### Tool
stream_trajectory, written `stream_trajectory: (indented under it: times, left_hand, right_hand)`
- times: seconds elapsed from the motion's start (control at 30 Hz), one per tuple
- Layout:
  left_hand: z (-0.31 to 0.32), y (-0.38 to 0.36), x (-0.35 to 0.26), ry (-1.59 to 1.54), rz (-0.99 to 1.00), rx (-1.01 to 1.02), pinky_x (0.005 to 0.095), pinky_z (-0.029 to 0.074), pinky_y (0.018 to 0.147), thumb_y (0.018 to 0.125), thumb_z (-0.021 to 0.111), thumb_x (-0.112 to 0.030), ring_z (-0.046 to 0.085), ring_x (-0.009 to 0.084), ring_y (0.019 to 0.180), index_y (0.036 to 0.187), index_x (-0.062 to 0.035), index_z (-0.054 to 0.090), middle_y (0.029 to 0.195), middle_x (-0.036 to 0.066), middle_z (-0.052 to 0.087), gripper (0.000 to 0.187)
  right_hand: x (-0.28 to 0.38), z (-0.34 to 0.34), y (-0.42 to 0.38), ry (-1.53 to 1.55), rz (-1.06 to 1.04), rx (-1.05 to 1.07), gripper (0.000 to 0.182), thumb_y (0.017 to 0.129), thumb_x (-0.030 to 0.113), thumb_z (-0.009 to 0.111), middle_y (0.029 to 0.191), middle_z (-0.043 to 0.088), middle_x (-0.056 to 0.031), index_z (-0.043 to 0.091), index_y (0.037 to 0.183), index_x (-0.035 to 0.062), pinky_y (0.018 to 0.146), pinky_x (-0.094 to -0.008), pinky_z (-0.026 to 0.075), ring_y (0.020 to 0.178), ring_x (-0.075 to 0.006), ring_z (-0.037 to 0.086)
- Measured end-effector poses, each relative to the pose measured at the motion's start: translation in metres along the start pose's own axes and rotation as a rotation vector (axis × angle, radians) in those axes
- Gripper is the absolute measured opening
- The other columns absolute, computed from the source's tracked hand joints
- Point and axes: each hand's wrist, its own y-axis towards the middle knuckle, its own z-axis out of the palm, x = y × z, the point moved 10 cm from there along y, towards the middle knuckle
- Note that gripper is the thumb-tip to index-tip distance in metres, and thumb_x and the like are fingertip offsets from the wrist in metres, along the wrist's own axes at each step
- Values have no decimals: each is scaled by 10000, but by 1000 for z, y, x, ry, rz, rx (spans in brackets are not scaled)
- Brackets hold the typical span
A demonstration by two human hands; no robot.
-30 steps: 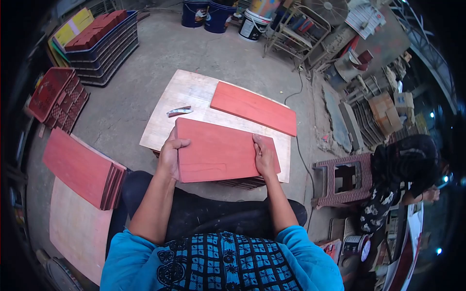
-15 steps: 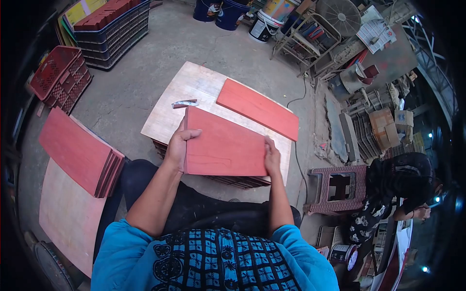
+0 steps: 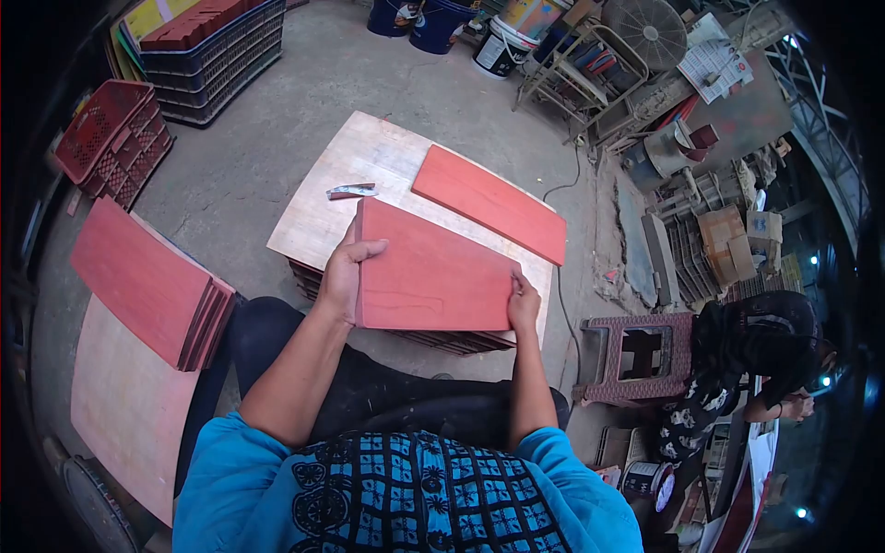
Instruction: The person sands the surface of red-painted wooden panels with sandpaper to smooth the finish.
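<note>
A red-painted wooden board (image 3: 438,276) is held up over my lap, its broad face toward me. My left hand (image 3: 348,272) is closed on its left edge, with the thumb lying on the face. At the opposite edge, my right hand (image 3: 524,302) has its fingers bent against the board near the right corner. Behind it, a second red board (image 3: 489,205) lies flat on the pale wooden tabletop (image 3: 318,212). A small folded strip (image 3: 351,192), grey-white and brown, rests to the left of that board.
Stacked red boards (image 3: 138,276) sit on a pale panel (image 3: 129,387) at my left. Crates (image 3: 120,138) stand beyond them. Buckets (image 3: 502,51) are at the back. On the right are a plastic stool (image 3: 645,359) and another person (image 3: 765,341), bent over.
The held board has shifted slightly right and up in view. My right fingers have curled more at its edge. The other person's hands have moved slightly.
</note>
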Motion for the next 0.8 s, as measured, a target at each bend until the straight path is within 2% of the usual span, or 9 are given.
stream_trajectory:
  times: [0.07, 0.17, 0.27, 0.37, 0.43, 0.53, 0.63, 0.73, 0.8]
  left_hand:
    - [-1, 1, 2, 4, 23, 3, 376, 402, 987, 772, 484, -59, 485, 268, 1160, 1380, -38, 304, 1284, 165, 451, 635]
    - [2, 0, 2, -12, 0, 5, 382, 393, 998, 773, 482, -61, 473, 270, 1176, 1379, -37, 305, 1294, 163, 444, 632]
    - [2, -1, 0, -24, -15, -16, 384, 381, 1011, 772, 482, -61, 468, 272, 1183, 1383, -37, 302, 1302, 162, 439, 637]
    - [0, 2, 2, -30, -10, -6, 383, 381, 1010, 773, 481, -61, 467, 274, 1186, 1388, -38, 300, 1307, 161, 437, 642]
    - [-5, 5, 5, -19, 11, 0, 380, 387, 1005, 773, 481, -60, 467, 274, 1186, 1389, -38, 299, 1306, 163, 440, 643]
    - [-8, 9, 2, -7, 26, 5, 376, 394, 999, 773, 479, -58, 470, 273, 1185, 1388, -36, 302, 1303, 164, 445, 641]
    - [-4, 6, -1, -23, -3, -6, 375, 396, 997, 771, 478, -56, 477, 272, 1179, 1386, -37, 305, 1297, 165, 451, 639]
    - [0, 6, 0, -33, -18, -1, 376, 399, 995, 770, 477, -54, 484, 275, 1171, 1384, -41, 308, 1292, 167, 452, 637]
    - [2, 4, 1, -37, -25, -1, 379, 400, 994, 769, 477, -53, 486, 279, 1169, 1386, -44, 307, 1292, 169, 450, 640]
  right_hand:
    - [-13, -8, 1, -79, 88, -28, 288, 898, 51, 484, 1060, 636, -189, 620, 1147, 98, 795, -308, 479, 1014, -248, 633]
    - [82, 7, -57, 168, -643, -142, 304, 887, 21, 475, 1038, 640, -197, 626, 1139, 100, 795, -314, 486, 982, -252, 646]
    - [75, 10, -54, 207, -643, -98, 307, 889, 19, 479, 1027, 645, -192, 623, 1146, 105, 799, -327, 491, 971, -261, 648]
    - [-15, -5, 13, 76, -302, -147, 269, 894, 51, 501, 1033, 651, -174, 627, 1129, 90, 824, -328, 486, 977, -264, 643]
    - [-42, -15, 21, -34, -61, -142, 242, 894, 62, 523, 1022, 664, -162, 626, 1113, 54, 837, -311, 479, 963, -250, 647]
    - [21, -3, -26, -27, -303, -98, 274, 892, 82, 508, 1044, 642, -184, 605, 1149, 71, 833, -325, 485, 1000, -274, 633]
    - [61, -5, -86, 87, -546, -71, 286, 878, 85, 558, 1076, 648, -149, 588, 1161, 55, 831, -330, 482, 1004, -261, 631]
    - [45, -12, -89, 262, -518, 93, 281, 856, 83, 616, 1072, 661, -111, 593, 1132, 33, 819, -319, 485, 979, -223, 633]
    - [22, -14, -79, 510, -342, 119, 274, 843, 72, 638, 1052, 655, -99, 594, 1103, -1, 823, -308, 485, 949, -192, 630]
